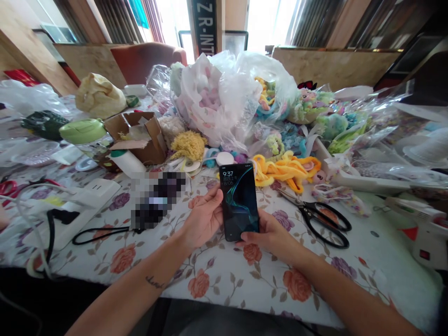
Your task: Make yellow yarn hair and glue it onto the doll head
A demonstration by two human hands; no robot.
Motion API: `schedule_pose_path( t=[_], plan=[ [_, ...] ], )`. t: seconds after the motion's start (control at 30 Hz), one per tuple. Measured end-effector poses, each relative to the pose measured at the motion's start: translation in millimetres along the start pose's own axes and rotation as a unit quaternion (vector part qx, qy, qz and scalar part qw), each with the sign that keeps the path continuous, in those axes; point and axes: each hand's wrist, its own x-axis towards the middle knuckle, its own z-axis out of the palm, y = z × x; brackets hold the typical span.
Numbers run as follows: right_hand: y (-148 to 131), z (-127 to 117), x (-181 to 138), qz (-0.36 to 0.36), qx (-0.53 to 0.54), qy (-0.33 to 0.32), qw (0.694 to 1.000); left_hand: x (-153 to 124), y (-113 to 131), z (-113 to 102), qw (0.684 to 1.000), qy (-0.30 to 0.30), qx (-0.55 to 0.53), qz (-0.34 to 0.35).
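A smartphone (240, 200) is held upright above the flowered tablecloth, its lit lock screen reading 9:37. My left hand (206, 214) grips the phone's left edge, fingers partly hidden behind it. At the lower right corner, my right hand (268, 233) holds it too, with the thumb over the bottom of the screen. Black-handled scissors (324, 221) lie to the right of my right hand. Left of my left hand is a dark object blurred by pixels (159, 200), with a black strap loop (100, 234) beside it.
Behind the phone are yellow fuzzy strips (287, 170) and plastic bags of plush pieces (224, 98). A power strip (87, 200) with cables, a green-lidded jar (86, 135) and a cardboard box (140, 135) stand left. A glue gun (420, 228) is at right.
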Motion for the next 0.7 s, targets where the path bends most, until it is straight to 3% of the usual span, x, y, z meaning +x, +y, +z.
schedule_pose_path(
  t=[0.07, 0.27, 0.7],
  plan=[
    [0.2, -0.1, 1.6, 0.005, 0.04, 0.007, 0.999, -0.4, -0.2, 1.3, 1.0, 0.005, 0.0, -0.007],
    [-4.5, -0.9, 2.0, 0.022, 0.098, -0.056, 0.993, -0.3, -2.4, 3.2, 1.0, 0.002, -0.006, -0.011],
    [-6.0, -0.6, 1.7, 0.022, 0.164, -0.015, 0.986, -1.3, -1.8, 3.4, 0.999, -0.008, -0.028, -0.023]
  ],
)
